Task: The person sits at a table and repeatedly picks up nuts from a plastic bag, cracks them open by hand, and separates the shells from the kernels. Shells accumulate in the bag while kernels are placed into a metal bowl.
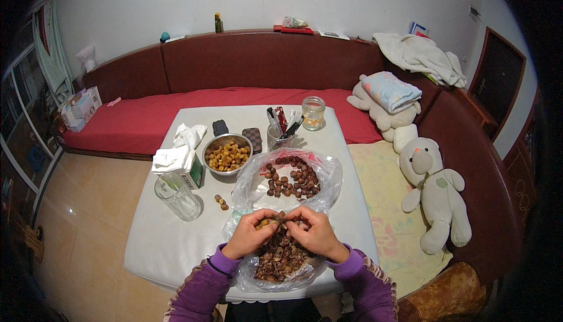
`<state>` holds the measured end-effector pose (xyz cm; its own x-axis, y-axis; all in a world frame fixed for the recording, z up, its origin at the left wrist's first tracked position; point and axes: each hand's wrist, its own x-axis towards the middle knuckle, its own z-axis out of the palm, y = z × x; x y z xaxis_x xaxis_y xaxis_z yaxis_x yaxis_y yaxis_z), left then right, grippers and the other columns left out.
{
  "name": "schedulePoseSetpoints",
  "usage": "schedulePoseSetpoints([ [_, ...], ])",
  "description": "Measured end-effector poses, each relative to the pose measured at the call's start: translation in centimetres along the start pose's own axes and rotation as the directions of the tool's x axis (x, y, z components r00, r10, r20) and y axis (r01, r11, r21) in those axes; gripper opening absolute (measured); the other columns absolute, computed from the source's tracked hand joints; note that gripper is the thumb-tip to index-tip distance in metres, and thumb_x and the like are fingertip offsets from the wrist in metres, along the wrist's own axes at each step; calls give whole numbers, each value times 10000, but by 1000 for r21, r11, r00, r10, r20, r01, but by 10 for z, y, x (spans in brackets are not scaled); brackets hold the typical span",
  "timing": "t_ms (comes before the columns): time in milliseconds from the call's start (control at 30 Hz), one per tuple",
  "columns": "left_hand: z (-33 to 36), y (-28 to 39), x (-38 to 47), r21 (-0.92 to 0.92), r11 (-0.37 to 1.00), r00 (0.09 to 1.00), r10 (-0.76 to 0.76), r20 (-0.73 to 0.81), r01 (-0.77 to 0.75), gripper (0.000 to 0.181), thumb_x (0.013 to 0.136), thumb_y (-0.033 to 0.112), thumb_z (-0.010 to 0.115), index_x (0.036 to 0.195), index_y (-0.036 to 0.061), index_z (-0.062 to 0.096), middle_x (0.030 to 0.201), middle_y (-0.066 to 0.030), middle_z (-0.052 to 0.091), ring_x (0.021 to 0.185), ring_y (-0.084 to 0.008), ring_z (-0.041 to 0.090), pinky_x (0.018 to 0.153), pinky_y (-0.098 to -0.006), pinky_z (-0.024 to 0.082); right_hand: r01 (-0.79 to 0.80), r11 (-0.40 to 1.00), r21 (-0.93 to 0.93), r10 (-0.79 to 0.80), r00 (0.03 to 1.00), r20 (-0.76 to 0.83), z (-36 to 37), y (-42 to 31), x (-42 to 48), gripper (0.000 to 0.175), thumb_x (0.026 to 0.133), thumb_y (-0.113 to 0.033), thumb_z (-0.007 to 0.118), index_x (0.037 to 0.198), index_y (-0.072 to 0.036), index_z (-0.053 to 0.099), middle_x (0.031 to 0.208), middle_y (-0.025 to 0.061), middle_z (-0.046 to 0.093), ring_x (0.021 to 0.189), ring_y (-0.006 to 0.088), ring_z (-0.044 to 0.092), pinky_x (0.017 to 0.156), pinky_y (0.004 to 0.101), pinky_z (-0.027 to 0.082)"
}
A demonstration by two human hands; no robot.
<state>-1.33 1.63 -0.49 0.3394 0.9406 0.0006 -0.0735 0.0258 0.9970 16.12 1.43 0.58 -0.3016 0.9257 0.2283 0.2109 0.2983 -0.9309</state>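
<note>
My left hand (pixel 247 235) and my right hand (pixel 317 235) meet fingertip to fingertip over the near plastic bag. Between them they pinch a small brown chestnut (pixel 280 216), partly hidden by the fingers. Yellow kernels (pixel 265 223) show beside the left fingers. Below the hands, a heap of broken chestnut shells (pixel 281 260) fills the near clear plastic bag (pixel 246 280). Just beyond, whole brown chestnuts (pixel 303 177) lie in another open plastic bag (pixel 330 185). A steel bowl (pixel 225 173) to the left holds peeled yellow chestnuts (pixel 226 155).
Left on the white-covered table (pixel 167 251) stand a glass tumbler (pixel 178 199) and a tissue box (pixel 193 172); a few nuts (pixel 221 202) lie nearby. Farther back are a checkered case (pixel 252 139), a pen cup (pixel 279 141) and a glass jar (pixel 313 113). A teddy bear (pixel 440 194) lies on the right-hand sofa.
</note>
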Motion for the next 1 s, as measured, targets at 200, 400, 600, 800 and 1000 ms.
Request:
schedulePoseSetpoints([
  [200, -4, 0, 2, -261, 960, 992, -77, 97, 99, 205, 802, 65, 500, 992, -11, 521, 739, -13, 534, 458, -32, 397, 384, -156, 295, -23, 998, 63, 22, 1000, 21, 0, 5, 0, 94, 778, 3, 528, 869, 23, 517, 726, 21, 558, 622, 42, 544, 510, 162, 421],
  [400, -6, 3, 2, -373, 911, 981, -129, 145, 175, 190, 809, 56, 480, 982, -17, 510, 730, -28, 531, 450, -36, 390, 354, -151, 263, -50, 980, 191, 46, 999, 23, 1, 5, 1, 107, 792, 3, 512, 897, 15, 494, 748, 29, 545, 633, 53, 545, 507, 169, 432],
  [600, -3, 7, 1, -297, 936, 980, -158, 118, 187, 205, 792, 89, 568, 973, 4, 524, 647, 21, 505, 435, -17, 378, 357, -145, 258, -54, 972, 228, 57, 998, -7, 2, 2, 1, 107, 778, -16, 532, 874, 26, 511, 735, 29, 560, 615, 55, 548, 512, 183, 446],
  [800, -1, 5, 1, -285, 944, 986, -143, 89, 163, 179, 777, 101, 598, 924, 18, 541, 625, 36, 499, 434, -11, 379, 360, -141, 251, -135, 928, 346, 126, 991, 46, 1, 5, 3, 103, 781, -25, 521, 872, 14, 491, 699, 27, 543, 550, 60, 527, 463, 178, 425],
  [1000, -4, 3, 1, -273, 946, 982, -151, 112, 176, 111, 782, 47, 539, 887, 16, 524, 658, 0, 512, 434, -17, 378, 359, -142, 257, -216, 878, 426, 220, 975, 42, -3, 8, 7, 98, 779, -15, 490, 870, -7, 454, 660, 33, 511, 495, 62, 475, 423, 186, 396],
])
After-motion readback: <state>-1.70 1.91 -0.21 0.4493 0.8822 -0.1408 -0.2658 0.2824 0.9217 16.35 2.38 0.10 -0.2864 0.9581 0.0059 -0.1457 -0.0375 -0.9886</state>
